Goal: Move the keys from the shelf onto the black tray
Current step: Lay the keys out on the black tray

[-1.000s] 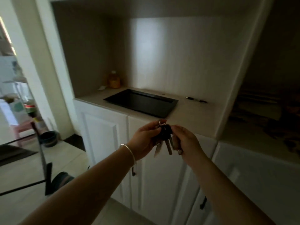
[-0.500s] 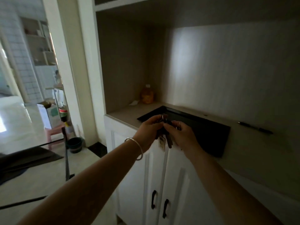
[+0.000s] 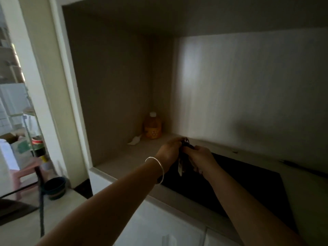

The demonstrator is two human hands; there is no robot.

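A bunch of keys (image 3: 181, 161) hangs between my two hands, its blades pointing down over the left end of the black tray (image 3: 252, 189). My left hand (image 3: 168, 150), with a silver bangle on the wrist, pinches the top of the bunch from the left. Meeting it from the right, my right hand (image 3: 201, 159) is closed on the same bunch. The tray lies flat on the grey shelf counter (image 3: 124, 160) inside the cabinet niche. Whether the key tips touch the tray is unclear in the dim light.
A small orange bottle (image 3: 153, 126) and a scrap of white paper (image 3: 134, 140) sit in the niche's back left corner. A dark pen (image 3: 291, 163) lies behind the tray on the right. White cabinet doors (image 3: 159, 228) are below; a doorway with clutter is at left.
Both hands have carried the keys forward from in front of the cabinet doors to above the tray's left end. The camera has moved closer to the niche.
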